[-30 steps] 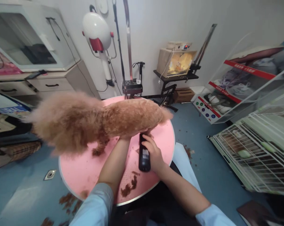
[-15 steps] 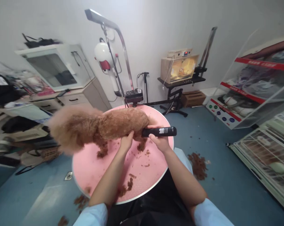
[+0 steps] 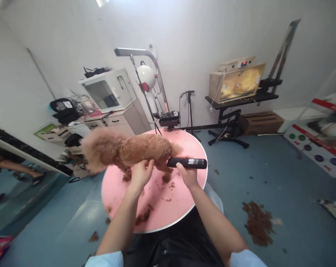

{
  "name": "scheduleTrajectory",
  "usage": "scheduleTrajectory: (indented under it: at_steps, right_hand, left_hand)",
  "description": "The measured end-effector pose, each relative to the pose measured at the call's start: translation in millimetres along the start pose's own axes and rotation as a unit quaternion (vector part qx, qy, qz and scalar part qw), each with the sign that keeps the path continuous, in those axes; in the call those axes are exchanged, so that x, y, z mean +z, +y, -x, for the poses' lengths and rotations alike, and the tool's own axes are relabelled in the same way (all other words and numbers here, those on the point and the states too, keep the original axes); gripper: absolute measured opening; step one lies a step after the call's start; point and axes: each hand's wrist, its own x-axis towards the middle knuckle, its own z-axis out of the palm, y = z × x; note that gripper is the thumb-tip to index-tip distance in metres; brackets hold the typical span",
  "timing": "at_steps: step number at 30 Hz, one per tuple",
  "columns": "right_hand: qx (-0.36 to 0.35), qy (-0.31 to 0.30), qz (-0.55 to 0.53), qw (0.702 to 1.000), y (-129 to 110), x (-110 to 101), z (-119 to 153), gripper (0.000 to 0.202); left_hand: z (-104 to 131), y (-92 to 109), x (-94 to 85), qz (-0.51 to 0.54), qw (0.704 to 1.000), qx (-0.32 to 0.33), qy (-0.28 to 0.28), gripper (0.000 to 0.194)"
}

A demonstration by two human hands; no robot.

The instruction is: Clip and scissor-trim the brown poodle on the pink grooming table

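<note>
A curly brown dog (image 3: 145, 148) stands on a round pink grooming table (image 3: 170, 211), its fluffy head to the left. My left hand (image 3: 141, 173) grips the dog low on its near side; some of its fingers are hidden by the body. Closed around a black hair clipper (image 3: 198, 163), my right hand (image 3: 188, 173) holds it level at the dog's hindquarters. The clipper's head points left, against the hind leg. Tufts of cut brown hair (image 3: 144, 216) lie on the tabletop.
A grooming arm (image 3: 161, 83) rises behind the table, beside a white dryer (image 3: 146, 77). Farther right, a lit wooden box (image 3: 236, 83) rests on a black stand. Clumps of hair (image 3: 257, 223) litter the blue floor. At left, a mirror (image 3: 16, 174) reflects a person's legs.
My view has shifted, bringing the mirror in at left. My left hand has slid left along the dog's side. The clipper stays at the hindquarters in my right hand.
</note>
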Motion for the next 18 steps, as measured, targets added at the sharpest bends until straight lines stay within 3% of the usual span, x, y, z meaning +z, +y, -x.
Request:
scheduleTrajectory:
  at_steps: [2, 4, 6, 7, 9, 11, 12, 14, 18]
  right_hand:
    - [0.006, -0.028, 0.005, 1.0, 2.0, -2.2, -5.8, 0.028]
    - [0.033, -0.068, 0.019, 0.997, 4.1, -4.7, -11.9, 0.028]
    - [0.064, -0.071, 0.011, 0.995, 8.2, -10.3, -14.6, 0.028]
    - [0.078, -0.055, -0.006, 0.995, 11.4, -14.6, -13.6, 0.028]
    - [0.112, -0.016, -0.059, 0.992, 19.8, -25.6, -6.5, 0.031]
    - [0.152, 0.012, -0.12, 0.981, 29.4, -36.7, 5.1, 0.031]
    - [0.169, 0.02, -0.146, 0.974, 34.0, -41.2, 11.3, 0.031]
    - [0.197, 0.035, -0.194, 0.96, 41.0, -46.7, 22.2, 0.031]
    - [0.234, 0.051, -0.265, 0.934, 40.7, -47.6, 32.2, 0.032]
  left_hand:
    - [4.0, 30.4, -11.0, -0.058, 0.991, 0.101, 0.071, 0.025]
    - [-3.0, 61.9, -5.7, -0.051, 0.97, 0.238, 0.021, 0.014]
    - [-18.0, 87.5, 12.8, -0.16, 0.939, 0.3, -0.042, 0.033]
    - [-26.3, 96.7, 24.6, -0.295, 0.903, 0.301, -0.079, 0.036]
    - [-40.7, 107.3, 47.2, -0.509, 0.8, 0.282, -0.147, 0.029]
    - [-50.2, 109.3, 62.9, -0.611, 0.714, 0.278, -0.201, 0.024]
    - [-53.2, 108.4, 66.9, -0.623, 0.693, 0.291, -0.217, 0.023]
    - [-56.9, 105.5, 66.9, -0.603, 0.695, 0.323, -0.219, 0.022]
    - [-56.9, 101.6, 48.3, -0.528, 0.772, 0.311, -0.17, 0.025]
